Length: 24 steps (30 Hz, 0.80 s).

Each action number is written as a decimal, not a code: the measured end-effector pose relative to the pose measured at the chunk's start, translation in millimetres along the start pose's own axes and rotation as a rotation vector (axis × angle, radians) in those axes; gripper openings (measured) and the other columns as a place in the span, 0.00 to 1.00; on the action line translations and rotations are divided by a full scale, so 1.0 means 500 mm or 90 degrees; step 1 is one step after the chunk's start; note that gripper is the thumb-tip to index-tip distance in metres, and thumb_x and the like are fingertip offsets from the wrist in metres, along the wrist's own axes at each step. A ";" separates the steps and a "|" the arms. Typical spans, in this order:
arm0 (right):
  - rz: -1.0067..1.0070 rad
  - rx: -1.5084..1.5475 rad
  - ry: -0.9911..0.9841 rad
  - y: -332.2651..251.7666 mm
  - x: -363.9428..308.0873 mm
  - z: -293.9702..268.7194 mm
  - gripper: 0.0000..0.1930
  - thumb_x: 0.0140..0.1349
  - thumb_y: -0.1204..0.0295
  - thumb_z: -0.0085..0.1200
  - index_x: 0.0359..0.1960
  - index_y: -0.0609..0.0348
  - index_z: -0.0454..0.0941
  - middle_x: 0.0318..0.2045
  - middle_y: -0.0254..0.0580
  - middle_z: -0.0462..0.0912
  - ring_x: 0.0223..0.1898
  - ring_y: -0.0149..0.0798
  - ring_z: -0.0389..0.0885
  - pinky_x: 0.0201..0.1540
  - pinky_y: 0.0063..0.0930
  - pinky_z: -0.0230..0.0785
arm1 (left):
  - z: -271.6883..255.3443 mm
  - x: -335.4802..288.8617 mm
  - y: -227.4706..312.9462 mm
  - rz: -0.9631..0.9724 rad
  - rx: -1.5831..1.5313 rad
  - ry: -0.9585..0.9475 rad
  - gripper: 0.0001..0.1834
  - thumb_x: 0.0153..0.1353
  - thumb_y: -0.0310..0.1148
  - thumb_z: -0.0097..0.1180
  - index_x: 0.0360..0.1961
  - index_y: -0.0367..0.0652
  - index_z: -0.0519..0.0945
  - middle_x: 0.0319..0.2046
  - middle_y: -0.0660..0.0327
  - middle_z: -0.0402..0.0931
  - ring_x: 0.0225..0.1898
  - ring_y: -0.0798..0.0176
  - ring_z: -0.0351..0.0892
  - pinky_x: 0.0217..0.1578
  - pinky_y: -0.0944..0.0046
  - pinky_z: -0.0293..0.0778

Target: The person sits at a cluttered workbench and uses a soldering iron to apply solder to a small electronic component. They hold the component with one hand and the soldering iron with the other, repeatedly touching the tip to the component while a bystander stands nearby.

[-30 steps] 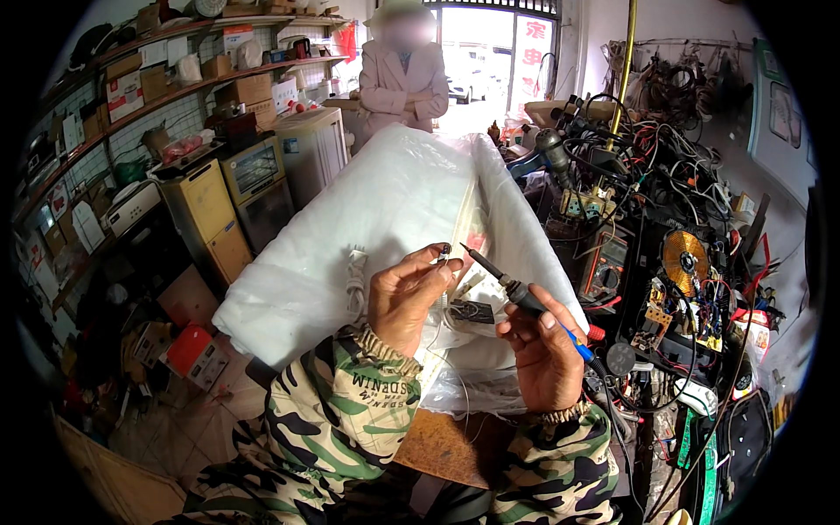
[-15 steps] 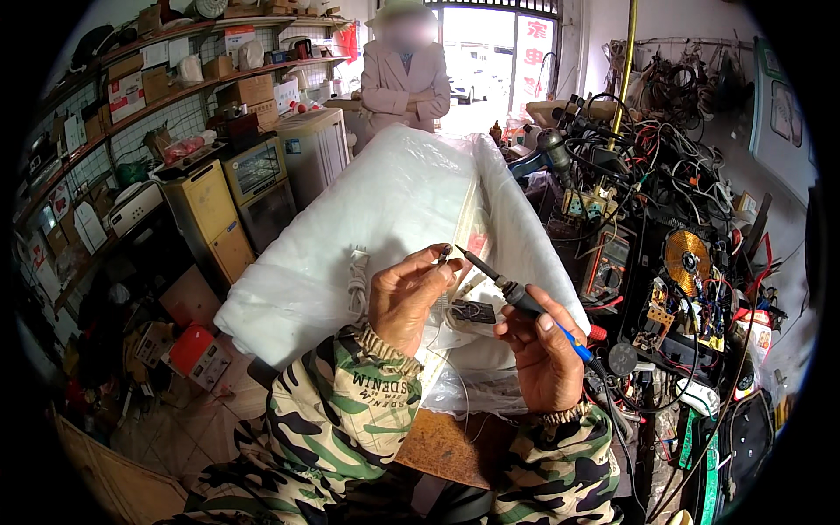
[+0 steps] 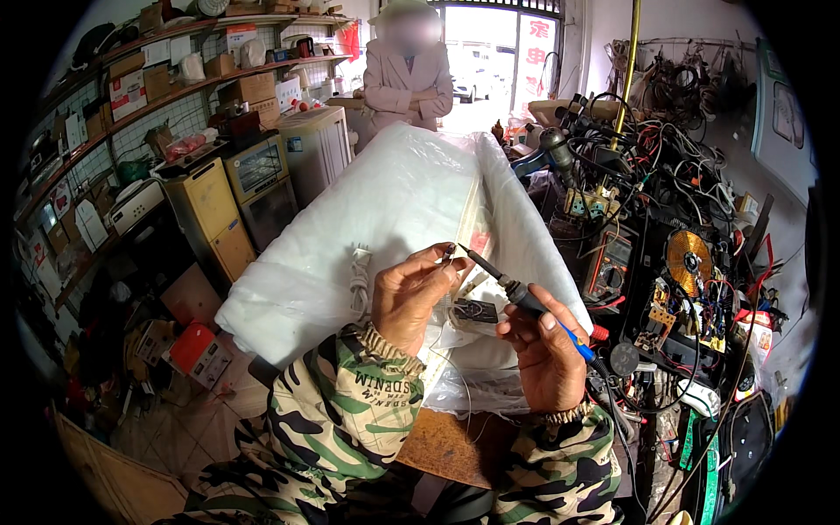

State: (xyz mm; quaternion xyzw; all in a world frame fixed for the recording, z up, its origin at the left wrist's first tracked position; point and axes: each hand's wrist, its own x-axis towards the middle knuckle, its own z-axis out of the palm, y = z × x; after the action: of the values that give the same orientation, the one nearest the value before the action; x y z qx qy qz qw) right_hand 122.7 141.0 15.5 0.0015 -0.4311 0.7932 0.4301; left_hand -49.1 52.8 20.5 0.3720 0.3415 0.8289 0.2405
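Note:
My right hand [image 3: 549,350] grips a soldering iron [image 3: 523,296] with a dark handle and a blue cable end. Its tip points up and left, at a small dark part [image 3: 451,251] pinched between the thumb and fingers of my left hand [image 3: 411,296]. Whether tip and part touch is too small to tell. A thin pale wire [image 3: 466,385] hangs below my left hand. Between the hands, a small black box-like piece [image 3: 475,310] lies on the plastic-wrapped white bundle [image 3: 315,254]. Left of my left hand rests a coiled white cord with a plug [image 3: 360,280].
Electronics clutter covers the right side: a multimeter [image 3: 608,264], a copper coil [image 3: 689,261], tangled cables [image 3: 665,166] and green boards [image 3: 710,464]. Shelves [image 3: 175,94] and old cabinets [image 3: 206,214] line the left. A person with folded arms [image 3: 404,92] stands beyond the bundle.
The iron's tip has shifted very slightly toward the small part in my left hand. Both hands otherwise keep nearly the same places and grips.

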 end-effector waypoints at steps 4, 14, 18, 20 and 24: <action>0.002 -0.003 -0.002 -0.001 -0.001 0.001 0.23 0.66 0.71 0.51 0.59 0.76 0.67 0.43 0.63 0.81 0.41 0.50 0.84 0.49 0.40 0.75 | 0.000 0.000 -0.001 0.001 -0.002 -0.003 0.13 0.63 0.19 0.55 0.49 0.32 0.79 0.51 0.52 0.76 0.53 0.55 0.78 0.52 0.62 0.76; 0.011 -0.043 -0.023 -0.001 0.000 -0.005 0.25 0.67 0.66 0.52 0.60 0.73 0.66 0.44 0.59 0.81 0.42 0.48 0.84 0.51 0.41 0.76 | 0.001 0.001 0.003 -0.012 0.013 -0.002 0.14 0.63 0.19 0.56 0.50 0.31 0.78 0.48 0.54 0.78 0.51 0.60 0.79 0.52 0.63 0.77; 0.011 -0.042 -0.022 0.000 0.000 -0.005 0.25 0.67 0.66 0.51 0.60 0.73 0.66 0.43 0.59 0.81 0.42 0.48 0.84 0.51 0.41 0.76 | 0.000 0.002 0.003 -0.005 0.019 -0.006 0.14 0.63 0.20 0.56 0.51 0.30 0.78 0.47 0.54 0.79 0.50 0.61 0.80 0.52 0.64 0.76; 0.012 -0.043 -0.021 -0.001 0.000 -0.006 0.25 0.67 0.66 0.51 0.60 0.73 0.66 0.43 0.59 0.81 0.42 0.48 0.84 0.51 0.41 0.76 | 0.006 0.001 0.003 0.002 0.022 0.002 0.15 0.63 0.23 0.58 0.51 0.29 0.78 0.46 0.54 0.81 0.47 0.65 0.80 0.52 0.65 0.74; 0.011 -0.031 -0.016 -0.002 0.000 -0.002 0.24 0.67 0.68 0.51 0.59 0.74 0.67 0.43 0.60 0.82 0.42 0.49 0.84 0.50 0.41 0.76 | 0.005 0.000 0.004 -0.003 0.024 0.006 0.14 0.63 0.21 0.56 0.50 0.29 0.78 0.47 0.54 0.80 0.48 0.64 0.80 0.52 0.65 0.75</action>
State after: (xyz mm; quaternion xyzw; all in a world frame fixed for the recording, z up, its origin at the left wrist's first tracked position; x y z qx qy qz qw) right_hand 123.9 141.9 15.2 -0.0026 -0.4559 0.7858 0.4179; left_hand -47.5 52.4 23.1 0.3715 0.3588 0.8238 0.2336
